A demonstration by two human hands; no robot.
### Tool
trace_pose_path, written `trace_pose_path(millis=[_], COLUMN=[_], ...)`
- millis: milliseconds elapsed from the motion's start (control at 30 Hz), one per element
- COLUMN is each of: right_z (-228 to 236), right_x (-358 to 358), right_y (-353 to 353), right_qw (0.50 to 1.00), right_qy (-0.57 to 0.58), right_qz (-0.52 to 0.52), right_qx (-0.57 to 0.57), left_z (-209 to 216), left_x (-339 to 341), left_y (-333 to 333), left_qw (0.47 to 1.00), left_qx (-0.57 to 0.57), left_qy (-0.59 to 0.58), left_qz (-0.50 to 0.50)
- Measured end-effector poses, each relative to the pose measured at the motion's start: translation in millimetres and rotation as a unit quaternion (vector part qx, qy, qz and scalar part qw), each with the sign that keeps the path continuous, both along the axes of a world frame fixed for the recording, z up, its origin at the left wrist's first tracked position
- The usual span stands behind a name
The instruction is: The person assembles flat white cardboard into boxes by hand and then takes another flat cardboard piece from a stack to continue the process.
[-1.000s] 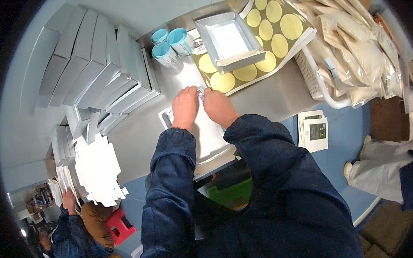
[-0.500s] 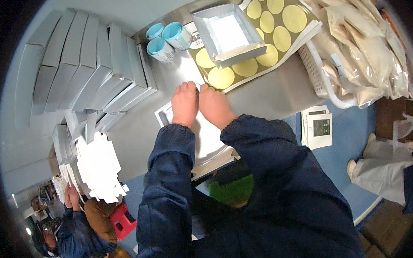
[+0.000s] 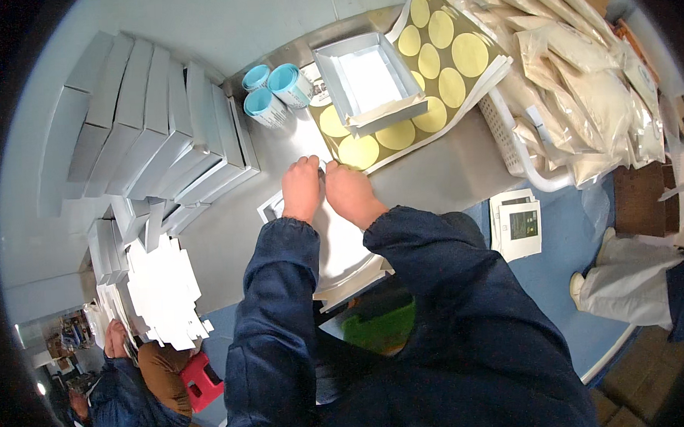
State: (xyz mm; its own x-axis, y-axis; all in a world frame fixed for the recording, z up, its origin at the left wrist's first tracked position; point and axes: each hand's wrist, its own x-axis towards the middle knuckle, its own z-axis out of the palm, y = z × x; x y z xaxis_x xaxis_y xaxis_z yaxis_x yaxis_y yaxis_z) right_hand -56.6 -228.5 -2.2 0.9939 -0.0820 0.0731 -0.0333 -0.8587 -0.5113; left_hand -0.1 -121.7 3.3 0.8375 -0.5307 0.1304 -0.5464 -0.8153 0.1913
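Note:
In front of me on the metal table lies a white cardboard piece (image 3: 343, 242), apparently a box being folded, with a raised flap (image 3: 269, 209) at its left. My left hand (image 3: 301, 188) has its fingers curled over the far edge of the cardboard. Close beside it, almost touching, my right hand (image 3: 353, 198) is closed on the same edge. The fingertips of both hands are mostly hidden. Just beyond the right hand lies a sheet of round yellow labels (image 3: 358, 152).
An open grey-white box (image 3: 335, 84) rests on the label sheet. Blue-white label rolls (image 3: 269, 110) stand left of it. White boxes (image 3: 136, 123) are stacked at the left, near flat white cardboard (image 3: 162, 294). At right, a white basket (image 3: 507, 141) holds filled bags (image 3: 573, 89). A co-worker (image 3: 129, 398) sits lower left.
The whole view has shifted slightly, so the table things sit a little lower in the picture. My hands stay together at the cardboard's far edge with almost the same grip.

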Motion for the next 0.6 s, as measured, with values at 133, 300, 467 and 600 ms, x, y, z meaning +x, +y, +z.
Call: trace_pose_path(millis=[133,300,467,600], right_z=[-2,3,3,3], right_x=[1,2,5,4], right_y=[1,2,-1,2], right_qw=[1.0,0.999,0.999,1.0], right_qy=[0.012,0.036,0.037,0.027], right_qz=[-0.006,-0.004,0.002,-0.009], right_qx=[0.012,-0.01,0.007,0.0], left_z=[0,-1,-4,-3], left_x=[-1,1,11,4], left_y=[-1,1,5,-3], left_qw=[1.0,1.0,0.998,0.999], left_qx=[-0.007,-0.017,-0.045,-0.044], left_qy=[0.005,0.002,0.045,0.024], left_qz=[0.005,-0.004,-0.014,0.009])
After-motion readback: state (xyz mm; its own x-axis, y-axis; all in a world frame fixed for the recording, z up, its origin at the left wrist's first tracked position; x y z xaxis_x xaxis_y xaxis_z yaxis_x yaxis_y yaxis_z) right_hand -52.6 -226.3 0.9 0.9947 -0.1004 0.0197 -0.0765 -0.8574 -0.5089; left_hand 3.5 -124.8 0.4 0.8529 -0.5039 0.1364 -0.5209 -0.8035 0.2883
